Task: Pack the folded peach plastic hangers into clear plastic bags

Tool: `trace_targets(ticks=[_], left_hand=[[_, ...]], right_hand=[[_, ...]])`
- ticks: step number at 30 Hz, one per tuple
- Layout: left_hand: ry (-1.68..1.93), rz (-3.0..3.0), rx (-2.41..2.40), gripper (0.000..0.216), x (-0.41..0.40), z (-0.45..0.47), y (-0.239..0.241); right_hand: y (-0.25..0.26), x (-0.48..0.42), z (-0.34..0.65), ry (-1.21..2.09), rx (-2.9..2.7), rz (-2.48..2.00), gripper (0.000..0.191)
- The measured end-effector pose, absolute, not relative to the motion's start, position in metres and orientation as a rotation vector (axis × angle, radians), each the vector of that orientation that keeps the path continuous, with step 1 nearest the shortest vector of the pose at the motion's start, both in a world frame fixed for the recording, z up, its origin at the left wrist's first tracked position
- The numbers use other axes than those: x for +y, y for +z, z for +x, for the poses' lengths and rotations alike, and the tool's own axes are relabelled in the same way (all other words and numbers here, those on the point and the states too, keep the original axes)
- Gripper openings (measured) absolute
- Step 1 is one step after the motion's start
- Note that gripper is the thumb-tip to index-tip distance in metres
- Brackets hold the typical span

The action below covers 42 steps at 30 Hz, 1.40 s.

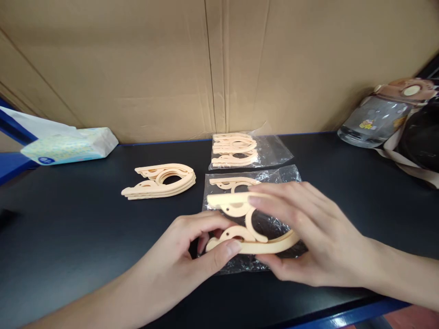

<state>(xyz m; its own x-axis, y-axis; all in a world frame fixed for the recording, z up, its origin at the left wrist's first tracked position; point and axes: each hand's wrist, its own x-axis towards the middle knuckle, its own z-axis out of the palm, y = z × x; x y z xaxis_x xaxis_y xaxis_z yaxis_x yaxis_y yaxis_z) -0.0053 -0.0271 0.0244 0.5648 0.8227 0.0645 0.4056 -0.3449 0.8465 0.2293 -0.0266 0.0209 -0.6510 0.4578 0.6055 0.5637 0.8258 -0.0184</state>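
Both the left hand [185, 250] and the right hand [308, 234] are gripping a beige hanger [240, 205] between closed fingers [227, 249], just above a clear bag [285, 175] lying beneath them on the table [85, 237].

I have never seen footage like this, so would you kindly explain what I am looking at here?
There is no machine: a head-worn camera looks down at a person's two bare hands. The left hand and right hand grip one peach plastic hanger with their fingers, over a clear bag. On the black table lie a loose stack of hangers, a filled bag behind, a tissue pack at left and a bottle at right. Cardboard stands behind.
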Motion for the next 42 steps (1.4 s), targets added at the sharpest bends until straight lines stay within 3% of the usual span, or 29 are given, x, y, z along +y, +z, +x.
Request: trace_targets(ticks=[5,8,11,14,17,24,30,42], left_hand=[[0.737,2.532,1.031,0.026,-0.015,-0.027,0.027],[0.535,2.680,1.072,0.046,-0.006,-0.039,0.031],[0.246,2.717,1.045,0.075,0.000,-0.047,0.032],[0.045,2.689,1.054,0.087,0.000,-0.050,0.031],[-0.059,2.666,1.056,0.090,0.000,-0.050,0.028],[-0.089,2.663,1.050,0.092,-0.002,-0.052,0.028],[-0.057,2.689,1.036,0.090,-0.004,-0.049,0.030],[0.011,2.739,1.027,0.090,-0.005,-0.049,0.029]], right_hand=[[0.042,-0.007,0.280,-0.109,-2.586,-1.010,0.071],[0.051,0.007,0.316,-0.024,-2.589,-1.256,0.070],[0.058,0.013,0.340,0.148,-2.534,-1.458,0.056],[0.058,0.012,0.351,0.312,-2.471,-1.590,0.055],[0.052,0.009,0.354,0.311,-2.491,-1.596,0.056],[0.042,-0.011,0.326,-0.107,-2.706,-1.207,0.071],[0.043,-0.025,0.295,0.015,-2.743,-1.073,0.066],[0.025,-0.014,0.285,0.088,-2.729,-1.143,0.081]])
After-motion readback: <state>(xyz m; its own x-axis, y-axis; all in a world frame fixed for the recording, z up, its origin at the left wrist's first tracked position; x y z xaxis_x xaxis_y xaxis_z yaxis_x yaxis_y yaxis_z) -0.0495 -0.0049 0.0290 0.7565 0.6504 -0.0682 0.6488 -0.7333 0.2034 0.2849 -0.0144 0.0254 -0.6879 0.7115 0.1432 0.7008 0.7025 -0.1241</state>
